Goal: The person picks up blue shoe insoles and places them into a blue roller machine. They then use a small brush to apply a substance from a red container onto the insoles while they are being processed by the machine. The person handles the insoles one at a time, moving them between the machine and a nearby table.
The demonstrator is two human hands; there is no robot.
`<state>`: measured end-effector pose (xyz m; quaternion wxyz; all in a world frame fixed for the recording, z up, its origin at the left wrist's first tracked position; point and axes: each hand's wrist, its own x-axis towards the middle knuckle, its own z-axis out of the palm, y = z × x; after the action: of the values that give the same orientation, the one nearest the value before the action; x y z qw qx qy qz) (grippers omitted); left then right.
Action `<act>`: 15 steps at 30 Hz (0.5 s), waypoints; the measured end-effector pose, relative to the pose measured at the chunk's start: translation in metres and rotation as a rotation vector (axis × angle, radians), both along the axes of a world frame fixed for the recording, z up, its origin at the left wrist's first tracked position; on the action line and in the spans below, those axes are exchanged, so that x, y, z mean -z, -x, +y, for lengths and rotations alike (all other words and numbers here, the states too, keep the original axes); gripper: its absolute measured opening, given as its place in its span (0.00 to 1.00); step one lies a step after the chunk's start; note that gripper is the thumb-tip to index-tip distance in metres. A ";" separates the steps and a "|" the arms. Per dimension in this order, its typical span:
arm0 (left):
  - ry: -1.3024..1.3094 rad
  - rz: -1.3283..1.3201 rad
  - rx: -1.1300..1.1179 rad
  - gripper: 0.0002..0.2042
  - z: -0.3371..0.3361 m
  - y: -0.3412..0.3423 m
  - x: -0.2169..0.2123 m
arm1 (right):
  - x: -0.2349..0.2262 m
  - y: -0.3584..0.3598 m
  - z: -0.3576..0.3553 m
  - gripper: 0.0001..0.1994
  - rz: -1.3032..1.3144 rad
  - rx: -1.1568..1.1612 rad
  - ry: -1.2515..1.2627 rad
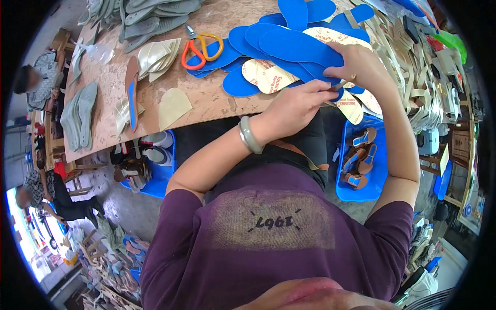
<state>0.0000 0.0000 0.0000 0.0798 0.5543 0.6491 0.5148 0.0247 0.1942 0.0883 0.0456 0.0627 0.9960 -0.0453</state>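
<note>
My right hand point(361, 67) curls around the right end of a blue insole point(297, 45), thumb and forefinger at its edges. This insole lies on top of a spread of similar blue ones. Just below it, my left hand point(299, 103), with a pale bangle above the wrist, has its fingertips pinched together near the table's front edge. What they hold is hidden among the fingers. Beneath the blue pieces show cream insole backs point(266, 76) with red print. Another cream piece point(350, 107) sticks out below my hands.
Scissors point(199, 49) with orange and yellow handles lie left of the pile. Grey soles point(155, 20) are heaped at the back left; strap bundles point(408, 77) crowd the right. Blue bins point(380, 181) of footwear flank my lap. Two people are at far left.
</note>
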 end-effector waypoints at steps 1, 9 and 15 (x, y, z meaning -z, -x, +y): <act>-0.011 0.032 -0.022 0.14 0.008 0.003 0.008 | -0.001 0.001 0.005 0.29 0.032 0.004 0.120; -0.109 -0.698 0.155 0.18 -0.015 0.009 -0.005 | 0.000 -0.030 -0.025 0.19 0.812 0.257 1.240; -0.505 -1.067 0.014 0.24 -0.102 0.016 -0.016 | 0.047 -0.050 -0.127 0.14 0.315 -0.224 0.878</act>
<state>-0.0157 -0.1021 0.0162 0.2642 0.2249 0.3729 0.8605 0.0743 0.0671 0.0411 -0.0790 -0.0776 0.8781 -0.4654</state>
